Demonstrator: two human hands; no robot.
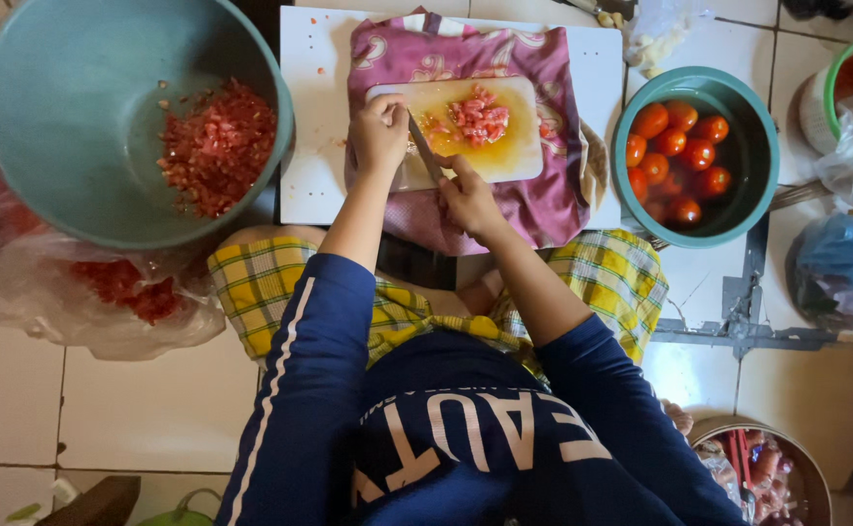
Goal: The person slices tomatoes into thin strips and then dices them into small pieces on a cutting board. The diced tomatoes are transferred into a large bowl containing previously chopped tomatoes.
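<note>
Here, on the tiled floor [153, 409], we see 2 teal bowls, the big bowl [66, 107] of chopped tomato and the smaller bowl [753, 146] of whole tomatoes. Between them, on a cutting board [519, 117], our left hand [379, 131] presses its grip closed beside diced tomato [478, 115], while our right hand [467, 198] grips the knife [423, 146] shut.

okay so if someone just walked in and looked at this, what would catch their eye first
Probably the reds: the heap of chopped tomato in the big teal basin at upper left, and the whole tomatoes in the smaller teal bowl at right. Between them, the right hand holds a knife over a small cutting board.
</note>
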